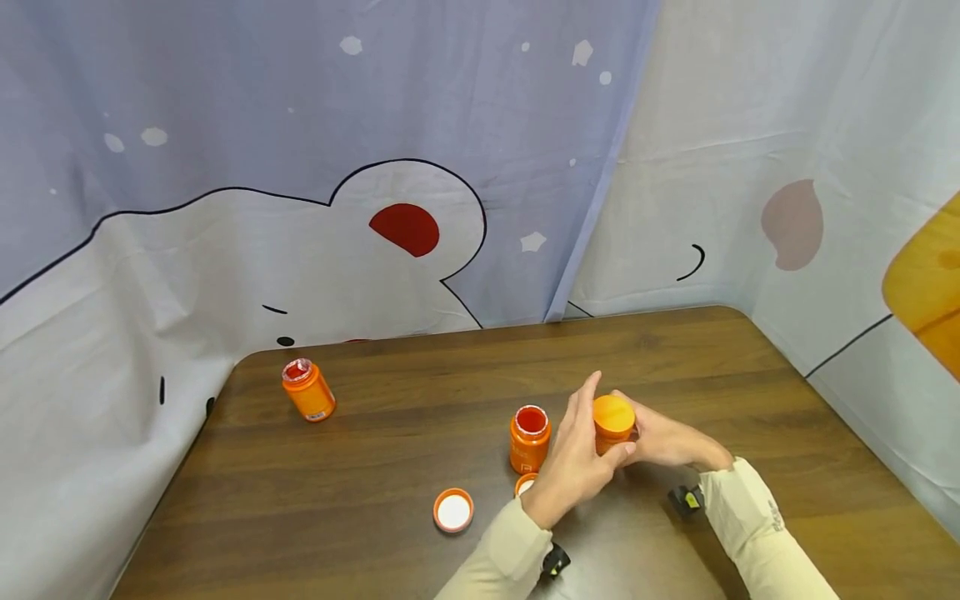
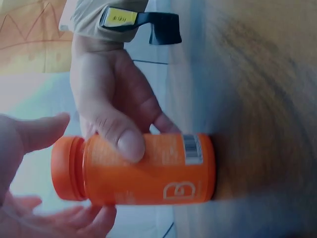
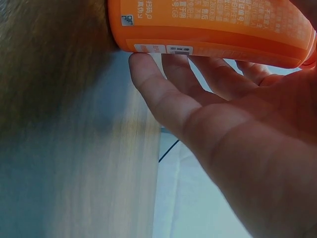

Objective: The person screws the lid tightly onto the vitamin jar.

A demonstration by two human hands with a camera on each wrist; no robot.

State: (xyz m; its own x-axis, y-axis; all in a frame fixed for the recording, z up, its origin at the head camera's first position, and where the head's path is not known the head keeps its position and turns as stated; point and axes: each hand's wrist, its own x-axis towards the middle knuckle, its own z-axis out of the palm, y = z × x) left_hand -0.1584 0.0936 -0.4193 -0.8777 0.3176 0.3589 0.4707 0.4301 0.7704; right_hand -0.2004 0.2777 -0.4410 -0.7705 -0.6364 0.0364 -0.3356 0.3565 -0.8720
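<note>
An orange bottle (image 2: 153,176) stands upright on the table with its orange cap (image 1: 613,414) on. My right hand (image 1: 663,437) holds the bottle's body, thumb on one side and fingers round the other. Spread around the cap is my left hand (image 1: 573,458), its thumb apart from the cap in the left wrist view; whether its fingers touch cannot be seen. Just left of that hand stands an uncapped orange bottle (image 1: 528,442) with a red inside. Close by, a loose cap (image 1: 524,482) lies partly hidden behind the left wrist.
Another loose cap (image 1: 453,510), white inside up, lies left of the left sleeve. A second uncapped orange bottle (image 1: 310,390) stands near the far left corner of the brown wooden table (image 1: 375,450). Patterned curtains (image 1: 300,125) hang behind the table.
</note>
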